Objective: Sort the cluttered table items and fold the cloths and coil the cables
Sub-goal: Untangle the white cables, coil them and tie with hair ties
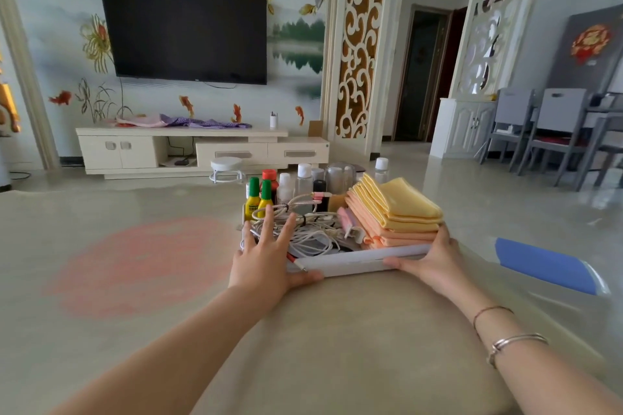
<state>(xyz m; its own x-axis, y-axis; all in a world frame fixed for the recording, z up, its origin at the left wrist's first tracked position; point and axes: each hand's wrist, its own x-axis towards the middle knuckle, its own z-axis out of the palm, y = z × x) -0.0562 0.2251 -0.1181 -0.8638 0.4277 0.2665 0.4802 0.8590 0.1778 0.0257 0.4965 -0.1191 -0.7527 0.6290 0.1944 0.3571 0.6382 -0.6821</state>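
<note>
A white tray [357,261] sits on the beige table in front of me. It holds a stack of folded yellow and orange cloths [397,212] on its right side, a heap of white coiled cables [313,232] in the middle, and several small bottles [269,192] at the back. My left hand [266,256] lies at the tray's left edge, fingers spread straight over the cables and thumb along the front rim. My right hand [435,256] grips the tray's front right corner, thumb on the rim, fingers beside the cloths.
A blue sheet [546,266] lies on the table to the right. A pink round patch [141,266] marks the tabletop at the left. Beyond the table stand a small white stool [226,168], a TV cabinet [202,148] and grey chairs [556,131].
</note>
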